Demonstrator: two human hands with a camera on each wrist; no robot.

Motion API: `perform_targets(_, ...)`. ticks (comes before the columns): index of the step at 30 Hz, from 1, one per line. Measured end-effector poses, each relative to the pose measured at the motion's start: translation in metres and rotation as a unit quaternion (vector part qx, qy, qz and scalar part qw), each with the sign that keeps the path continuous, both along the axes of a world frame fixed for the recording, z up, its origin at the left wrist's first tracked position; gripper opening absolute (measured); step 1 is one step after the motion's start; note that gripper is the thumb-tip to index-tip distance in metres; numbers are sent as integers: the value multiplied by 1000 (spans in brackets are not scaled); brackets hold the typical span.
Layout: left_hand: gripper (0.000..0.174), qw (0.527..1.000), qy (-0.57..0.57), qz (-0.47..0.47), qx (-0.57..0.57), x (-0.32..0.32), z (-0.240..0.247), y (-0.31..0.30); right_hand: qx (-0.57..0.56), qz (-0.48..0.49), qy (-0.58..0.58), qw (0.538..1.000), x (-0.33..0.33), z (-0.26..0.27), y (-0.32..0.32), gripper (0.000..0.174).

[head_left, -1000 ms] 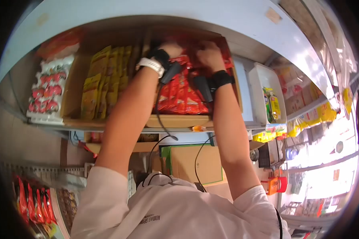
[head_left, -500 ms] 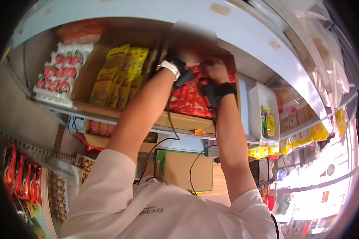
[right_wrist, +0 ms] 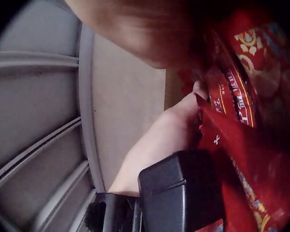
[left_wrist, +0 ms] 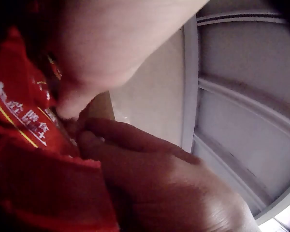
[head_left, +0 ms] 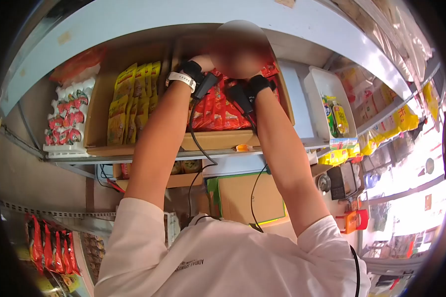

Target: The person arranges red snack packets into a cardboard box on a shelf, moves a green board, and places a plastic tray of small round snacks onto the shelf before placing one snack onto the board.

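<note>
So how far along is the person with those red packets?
The red packets nearest the person look done, lined up in the box. In hand are packets farther back, where the left hand and right hand meet, grip unclear. Straightening those is probably left; how many, I can't tell.

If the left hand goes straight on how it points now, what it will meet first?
Probably the red packets: in the right wrist view they lie right at the left hand's fingertips. Head view is blurred there, so depth stays unclear.
</note>
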State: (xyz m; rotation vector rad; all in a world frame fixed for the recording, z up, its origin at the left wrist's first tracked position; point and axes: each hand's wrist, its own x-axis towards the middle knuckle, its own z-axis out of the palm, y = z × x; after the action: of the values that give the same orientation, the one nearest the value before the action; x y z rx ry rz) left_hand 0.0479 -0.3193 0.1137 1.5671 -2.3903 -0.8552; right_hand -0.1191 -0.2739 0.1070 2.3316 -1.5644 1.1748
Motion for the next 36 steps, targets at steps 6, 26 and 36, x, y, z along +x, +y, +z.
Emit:
perform_targets(6,69,995,90,32,-29,4,-15,-8,14,-64,84,994,3,0,-2,30)
perform_targets(26,74,988,150,29,-2,4,-1,8,123,-283,69,949,-23,0,16,56)
perform_targets(36,86,992,123,23,31,8,-7,-6,45,-290,-31,956,-21,29,34,41)
